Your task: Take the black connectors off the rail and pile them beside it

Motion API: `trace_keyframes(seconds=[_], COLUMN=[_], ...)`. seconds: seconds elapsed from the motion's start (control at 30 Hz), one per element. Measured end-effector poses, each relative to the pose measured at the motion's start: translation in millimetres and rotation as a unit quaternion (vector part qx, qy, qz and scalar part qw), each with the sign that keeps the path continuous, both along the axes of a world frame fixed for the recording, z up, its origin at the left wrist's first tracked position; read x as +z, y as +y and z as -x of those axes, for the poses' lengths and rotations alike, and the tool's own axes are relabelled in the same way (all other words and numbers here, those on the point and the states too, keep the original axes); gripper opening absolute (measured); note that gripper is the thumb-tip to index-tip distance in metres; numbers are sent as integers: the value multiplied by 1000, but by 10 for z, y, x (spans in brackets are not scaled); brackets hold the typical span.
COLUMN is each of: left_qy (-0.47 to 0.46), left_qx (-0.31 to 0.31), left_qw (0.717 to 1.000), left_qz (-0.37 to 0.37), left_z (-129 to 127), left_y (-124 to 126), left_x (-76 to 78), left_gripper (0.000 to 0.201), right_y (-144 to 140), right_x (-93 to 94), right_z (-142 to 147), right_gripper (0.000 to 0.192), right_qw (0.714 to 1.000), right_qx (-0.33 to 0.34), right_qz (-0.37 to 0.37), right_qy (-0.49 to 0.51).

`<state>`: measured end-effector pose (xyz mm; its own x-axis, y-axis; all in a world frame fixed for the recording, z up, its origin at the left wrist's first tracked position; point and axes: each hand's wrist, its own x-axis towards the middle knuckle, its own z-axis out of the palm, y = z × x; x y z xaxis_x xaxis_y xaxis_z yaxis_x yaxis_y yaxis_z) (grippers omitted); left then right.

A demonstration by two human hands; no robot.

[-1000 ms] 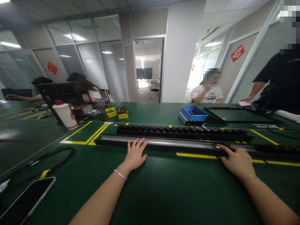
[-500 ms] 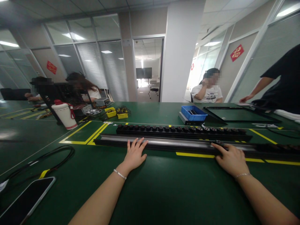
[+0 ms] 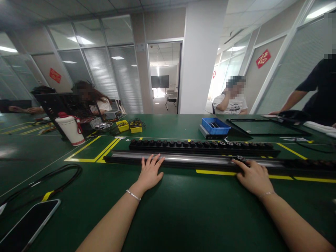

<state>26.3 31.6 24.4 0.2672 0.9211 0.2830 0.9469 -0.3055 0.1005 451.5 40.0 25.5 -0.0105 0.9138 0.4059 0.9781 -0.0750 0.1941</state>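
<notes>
A long black channel rail (image 3: 189,159) with a shiny metal inner strip lies across the table in front of me. My left hand (image 3: 151,171) rests on its near edge, fingers spread, holding nothing. Further right, my right hand (image 3: 253,176) reaches into the channel, its fingers curled around a small black part (image 3: 240,159). The index finger lies along the left side of that part; the other fingertips are partly hidden. Several dark round pieces (image 3: 301,163) sit in the right end of the channel. Behind it, a second black rail (image 3: 204,149) carries a row of similar black pieces.
A blue bin (image 3: 215,126) and a black frame (image 3: 273,130) lie beyond the rails. At left stand a white tumbler (image 3: 70,130) and yellow trays (image 3: 123,126). A phone (image 3: 30,224) and a black cable (image 3: 60,175) are near my left arm. Other people are around the table.
My right hand has shifted slightly left along the rail with the small black part. My left hand stays in place on the rail. The person at far right has changed posture.
</notes>
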Motion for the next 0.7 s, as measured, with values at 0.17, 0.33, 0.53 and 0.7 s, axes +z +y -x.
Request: trace_keyframes(seconds=[0.17, 0.33, 0.53, 0.7], left_qy=[-3, -4, -6, -6], left_qx=[-1, -4, -1, -5], left_qw=[1000, 1000, 1000, 1000], left_qz=[0, -3, -4, -13], left_z=[-8, -5, -6, -3], left_y=[-4, -10, 4, 7], left_x=[6, 1, -21, -29], left_gripper=[63, 63, 64, 64], right_y=[3, 5, 8, 16], right_x=[-12, -23, -55, -70], right_z=[13, 36, 37, 40], right_gripper=[49, 49, 49, 49], right_qw=[1000, 1000, 999, 998], right_qx=[10, 15, 33, 50], right_qz=[-2, -9, -22, -33], right_qy=[-2, -10, -12, -14])
